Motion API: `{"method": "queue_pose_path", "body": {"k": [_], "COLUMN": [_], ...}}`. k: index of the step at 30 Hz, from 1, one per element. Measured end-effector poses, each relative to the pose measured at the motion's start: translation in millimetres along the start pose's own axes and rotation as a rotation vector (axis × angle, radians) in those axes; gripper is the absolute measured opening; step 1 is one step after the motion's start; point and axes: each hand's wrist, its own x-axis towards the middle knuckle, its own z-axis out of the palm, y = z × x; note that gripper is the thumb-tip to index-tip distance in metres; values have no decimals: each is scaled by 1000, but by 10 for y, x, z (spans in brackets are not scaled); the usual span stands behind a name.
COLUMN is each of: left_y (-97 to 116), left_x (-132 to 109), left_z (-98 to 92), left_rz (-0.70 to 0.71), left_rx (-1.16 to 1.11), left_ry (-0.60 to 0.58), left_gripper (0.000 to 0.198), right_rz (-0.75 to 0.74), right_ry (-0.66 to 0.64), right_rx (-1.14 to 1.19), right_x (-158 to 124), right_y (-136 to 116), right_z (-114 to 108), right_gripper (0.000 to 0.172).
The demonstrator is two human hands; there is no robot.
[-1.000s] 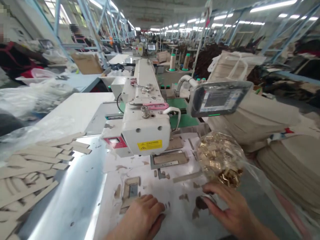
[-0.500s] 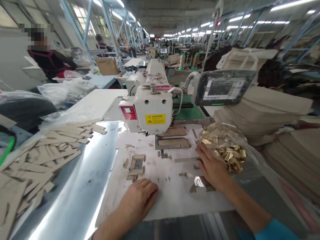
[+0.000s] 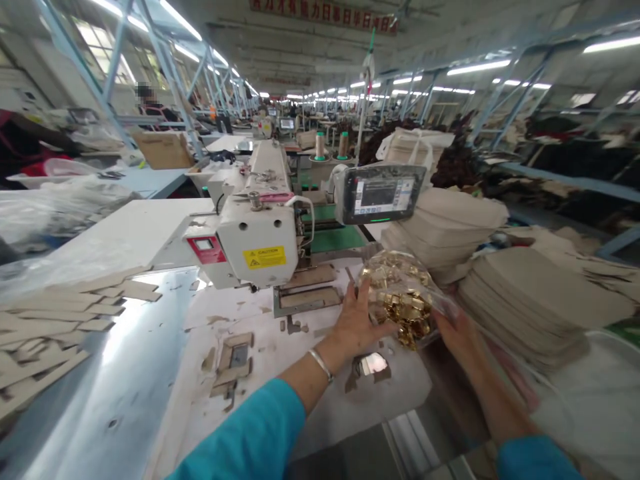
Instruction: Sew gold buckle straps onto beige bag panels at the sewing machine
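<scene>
A clear plastic bag [image 3: 400, 283] of shiny gold metal pieces lies at the right of the white work sheet [image 3: 200, 373]. My left hand [image 3: 356, 325] is at the bag's left side, fingers spread and thumb reaching along its near edge. On the other side my right hand [image 3: 457, 337] is closed on the bag's plastic; its fingertips are partly hidden. Left of the hands stands a white sewing machine head [image 3: 257, 243] with a yellow caution label. Under it, a metal clamp frame [image 3: 307, 308] surrounds a beige strip.
Beige strips [image 3: 50, 327] are heaped on the shiny metal table [image 3: 130, 373] at left. A control screen [image 3: 383, 193] stands behind the bag. Stacks of beige panels [image 3: 530, 303] rise at right. Small scraps dot the sheet, and a person [image 3: 150, 103] sits far back left.
My left hand has crossed from the sheet's near left to the bag. My right hand has shifted from the bag's left side to its right side. The view has turned right.
</scene>
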Motion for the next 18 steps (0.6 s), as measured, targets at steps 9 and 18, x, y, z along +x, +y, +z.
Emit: {"method": "queue_pose_path", "body": {"k": [9, 18], "left_y": [171, 147], "left_x": [-22, 188], "left_z": [671, 771], "left_rz": [60, 10], "left_rx": [134, 295], "left_ry": [83, 155], "left_gripper": [69, 76], "right_rz": [-135, -310], "right_ry": [-20, 72], "right_rx": [56, 10], "right_x": [-421, -90], "right_y": [76, -282], "right_z": [-248, 293], "right_gripper": [18, 20]}}
